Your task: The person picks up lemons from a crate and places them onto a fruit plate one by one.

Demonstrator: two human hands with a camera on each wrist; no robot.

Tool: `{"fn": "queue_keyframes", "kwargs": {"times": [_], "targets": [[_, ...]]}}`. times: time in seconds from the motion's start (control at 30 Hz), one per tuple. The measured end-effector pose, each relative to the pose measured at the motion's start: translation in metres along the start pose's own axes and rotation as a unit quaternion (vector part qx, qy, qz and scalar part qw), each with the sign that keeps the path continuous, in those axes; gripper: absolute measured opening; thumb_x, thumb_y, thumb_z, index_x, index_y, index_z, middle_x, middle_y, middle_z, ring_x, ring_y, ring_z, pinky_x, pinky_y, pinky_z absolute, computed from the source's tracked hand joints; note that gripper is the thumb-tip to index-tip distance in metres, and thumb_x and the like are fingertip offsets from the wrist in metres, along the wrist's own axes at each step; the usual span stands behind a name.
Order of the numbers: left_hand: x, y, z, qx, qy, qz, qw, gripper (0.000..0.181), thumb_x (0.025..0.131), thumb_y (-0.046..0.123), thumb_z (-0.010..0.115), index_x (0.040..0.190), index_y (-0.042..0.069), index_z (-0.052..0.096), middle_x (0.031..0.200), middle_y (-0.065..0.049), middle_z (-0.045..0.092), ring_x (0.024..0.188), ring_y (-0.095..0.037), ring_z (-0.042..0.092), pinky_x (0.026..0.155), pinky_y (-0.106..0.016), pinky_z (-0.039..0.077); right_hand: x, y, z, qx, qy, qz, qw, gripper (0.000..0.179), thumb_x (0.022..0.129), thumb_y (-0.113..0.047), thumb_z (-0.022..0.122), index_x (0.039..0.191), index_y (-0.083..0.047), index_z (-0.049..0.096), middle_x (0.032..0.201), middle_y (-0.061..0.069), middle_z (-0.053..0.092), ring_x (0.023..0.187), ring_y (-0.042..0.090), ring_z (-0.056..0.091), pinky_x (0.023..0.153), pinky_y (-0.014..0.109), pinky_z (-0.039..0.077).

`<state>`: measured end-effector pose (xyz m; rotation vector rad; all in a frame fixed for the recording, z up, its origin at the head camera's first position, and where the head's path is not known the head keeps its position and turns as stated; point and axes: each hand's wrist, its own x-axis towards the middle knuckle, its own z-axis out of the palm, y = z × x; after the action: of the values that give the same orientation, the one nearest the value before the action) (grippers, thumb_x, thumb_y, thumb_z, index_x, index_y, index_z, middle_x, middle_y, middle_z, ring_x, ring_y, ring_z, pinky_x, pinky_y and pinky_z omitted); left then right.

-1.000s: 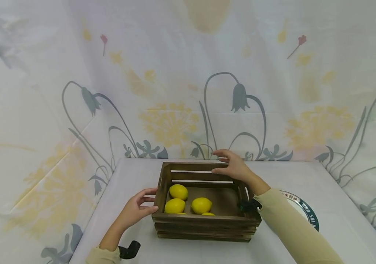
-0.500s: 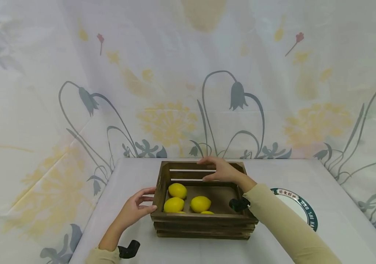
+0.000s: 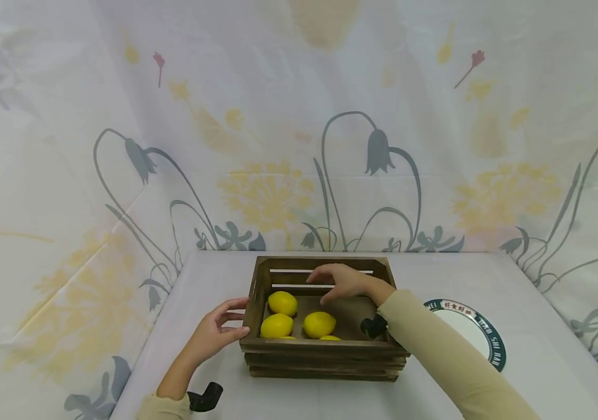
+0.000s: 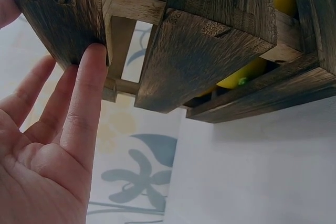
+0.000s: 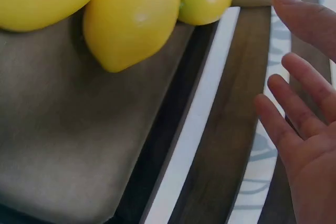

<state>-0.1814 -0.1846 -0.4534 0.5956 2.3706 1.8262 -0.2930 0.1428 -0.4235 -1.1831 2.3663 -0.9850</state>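
Observation:
A dark brown slatted wooden crate (image 3: pixel 325 353) stands on the white-covered table with several yellow lemons (image 3: pixel 320 324) inside, mostly toward its left and front. My left hand (image 3: pixel 213 329) is at the crate's left side. Its thumb and fairly straight fingertips meet the end of a slat (image 4: pixel 63 24) in the left wrist view. Over the crate's inside, near the back wall, my right hand (image 3: pixel 348 282) hovers with fingers loosely extended and nothing in them. The right wrist view shows that hand (image 5: pixel 315 124) apart from the nearest lemon (image 5: pixel 134 22), its palm facing the fruit.
A round plate (image 3: pixel 497 344) with a green lettered rim lies to the right of the crate, partly behind my right sleeve (image 3: pixel 435 344). A floral-printed cloth (image 3: pixel 277 146) hangs behind the table. Black wrist cameras (image 3: pixel 206 397) are strapped on my wrists.
My right hand has moved left and down, from above the crate's back right rim to over its inside. The left hand stays at the left side; the lemons have not moved.

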Motion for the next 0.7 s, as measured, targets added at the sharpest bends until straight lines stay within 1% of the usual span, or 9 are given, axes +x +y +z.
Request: {"fn": "queue_keyframes", "kwargs": {"times": [0.1, 0.23, 0.37, 0.43, 0.5, 0.57, 0.6, 0.7], "targets": [[-0.001, 0.0, 0.0, -0.001, 0.0, -0.001, 1.0, 0.054, 0.085, 0.007, 0.068, 0.133, 0.0, 0.045, 0.134, -0.019, 0.045, 0.111, -0.037, 0.05, 0.081, -0.026, 0.05, 0.003, 0.0, 0.003, -0.015, -0.03, 0.006, 0.9994, 0.045, 0.078, -0.006, 0.074, 0.119, -0.003, 0.057, 0.122, 0.012, 0.056, 0.117, 0.029, 0.049, 0.098, 0.041, 0.039], [0.0, 0.001, 0.001, -0.003, 0.0, 0.002, 1.0, 0.053, 0.084, 0.007, 0.068, 0.133, 0.0, 0.046, 0.134, -0.019, 0.045, 0.111, -0.037, 0.05, 0.081, -0.026, 0.05, 0.008, 0.002, 0.008, -0.021, -0.067, 0.033, 0.997, 0.043, 0.078, -0.003, 0.073, 0.118, -0.003, 0.058, 0.12, 0.009, 0.056, 0.113, 0.031, 0.05, 0.096, 0.044, 0.04], [0.001, 0.0, 0.001, -0.004, -0.003, 0.005, 1.0, 0.053, 0.084, 0.007, 0.068, 0.133, 0.0, 0.046, 0.134, -0.019, 0.045, 0.111, -0.037, 0.05, 0.081, -0.027, 0.05, 0.011, 0.006, 0.014, -0.049, -0.097, 0.067, 0.9918, 0.041, 0.077, -0.002, 0.074, 0.115, -0.006, 0.06, 0.119, 0.004, 0.057, 0.114, 0.028, 0.05, 0.096, 0.04, 0.041], [0.002, 0.0, 0.001, -0.004, -0.004, 0.001, 1.0, 0.054, 0.085, 0.007, 0.068, 0.133, 0.0, 0.045, 0.135, -0.019, 0.045, 0.111, -0.037, 0.05, 0.08, -0.027, 0.05, 0.011, 0.007, 0.016, -0.067, -0.111, 0.079, 0.9884, 0.041, 0.076, -0.003, 0.075, 0.115, -0.009, 0.061, 0.12, 0.002, 0.057, 0.115, 0.026, 0.05, 0.096, 0.036, 0.041], [0.002, -0.001, 0.001, -0.004, -0.004, -0.004, 1.0, 0.055, 0.085, 0.007, 0.068, 0.134, 0.0, 0.045, 0.135, -0.019, 0.044, 0.112, -0.037, 0.049, 0.08, -0.027, 0.051, 0.012, 0.008, 0.018, -0.079, -0.125, 0.085, 0.9854, 0.041, 0.076, -0.005, 0.076, 0.114, -0.011, 0.061, 0.12, 0.001, 0.057, 0.113, 0.026, 0.05, 0.094, 0.035, 0.042], [0.001, -0.002, 0.001, -0.006, -0.004, -0.008, 0.9999, 0.055, 0.085, 0.007, 0.067, 0.135, 0.0, 0.044, 0.135, -0.02, 0.044, 0.112, -0.037, 0.049, 0.08, -0.027, 0.051, 0.012, 0.007, 0.019, -0.079, -0.136, 0.091, 0.9834, 0.042, 0.076, -0.005, 0.076, 0.115, -0.012, 0.061, 0.12, 0.0, 0.056, 0.113, 0.028, 0.05, 0.093, 0.037, 0.043], [0.0, 0.002, 0.001, -0.005, -0.004, -0.011, 0.9999, 0.055, 0.085, 0.006, 0.067, 0.134, -0.001, 0.044, 0.135, -0.021, 0.044, 0.112, -0.038, 0.048, 0.08, -0.027, 0.051, 0.012, 0.007, 0.02, -0.076, -0.142, 0.091, 0.9828, 0.042, 0.076, -0.005, 0.076, 0.114, -0.011, 0.062, 0.119, 0.0, 0.057, 0.113, 0.029, 0.05, 0.093, 0.038, 0.043], [-0.001, 0.002, 0.0, -0.006, -0.004, -0.009, 0.9999, 0.055, 0.085, 0.005, 0.067, 0.135, -0.002, 0.043, 0.135, -0.021, 0.043, 0.112, -0.038, 0.049, 0.08, -0.027, 0.051, 0.013, 0.007, 0.021, -0.068, -0.159, 0.097, 0.9801, 0.042, 0.075, -0.003, 0.077, 0.113, -0.011, 0.062, 0.116, -0.001, 0.057, 0.113, 0.029, 0.05, 0.093, 0.037, 0.043]]}}
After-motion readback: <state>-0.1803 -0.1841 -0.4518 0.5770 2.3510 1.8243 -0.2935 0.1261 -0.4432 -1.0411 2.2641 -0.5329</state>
